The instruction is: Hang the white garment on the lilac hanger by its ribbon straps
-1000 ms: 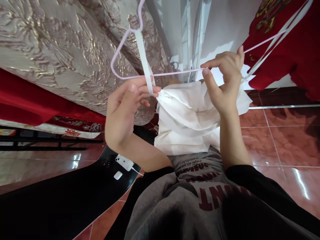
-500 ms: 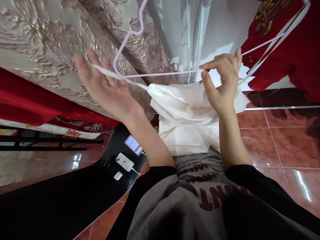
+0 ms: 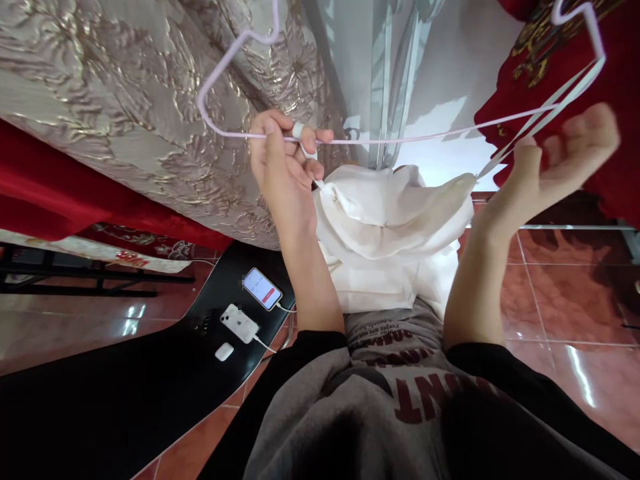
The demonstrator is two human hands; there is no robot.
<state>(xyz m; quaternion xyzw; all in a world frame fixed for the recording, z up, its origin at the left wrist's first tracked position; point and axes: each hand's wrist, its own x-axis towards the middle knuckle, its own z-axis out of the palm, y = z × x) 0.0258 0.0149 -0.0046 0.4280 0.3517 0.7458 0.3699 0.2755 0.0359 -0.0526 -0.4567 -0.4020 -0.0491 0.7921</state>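
Observation:
My left hand (image 3: 287,160) grips the lower bar near the left end of a pink hanger (image 3: 380,141), and a white strap is looped around its fingers. Beside the hanger's right end, my right hand (image 3: 565,160) is spread with its fingers apart. White straps (image 3: 537,120) run from that right end down to a white garment (image 3: 395,213), which hangs below the bar in front of my lap. The hanger's bent upper part shows at the left and the right; its top is out of view.
Patterned shiny fabric (image 3: 125,120) hangs at the left, red cloth (image 3: 545,87) at the right. A black bench (image 3: 150,373) at the lower left holds two phones (image 3: 263,289) with cables and a small white case (image 3: 224,352). The floor has red tiles (image 3: 575,287).
My left hand has moved right and closed on the hanger bar. My right hand has let go of the bar, moved right and opened. The hanger has shifted slightly left.

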